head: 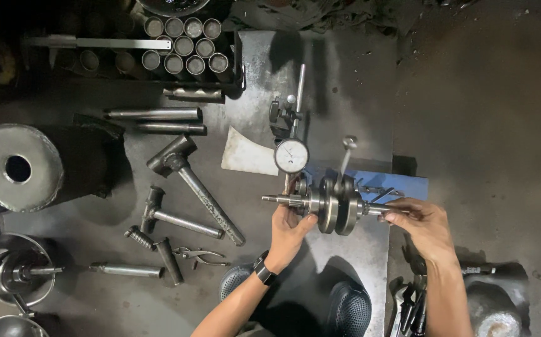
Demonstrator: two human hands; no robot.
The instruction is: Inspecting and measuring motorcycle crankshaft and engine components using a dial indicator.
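Nearest to us, our two dark shoes stand on the steel counter. Just above them our left hand, with a black band at the wrist, is closed around the left shaft end of the crankshaft, thumb lying against its round web. Our right hand pinches the right shaft end between fingertips and thumb. We hold the crankshaft level, its shaft running left to right, over a blue stand at the counter's right edge.

Just beyond the crankshaft a dial gauge with a white round face hangs on its stand, close above the left web. Beside it lies a white scrap of paper.

To the left, well apart from our hands, hammers, pliers and steel rods lie scattered. Farther back a box of metal tubes stands on end, and at the far left sits a thick round steel disc with a centre hole.
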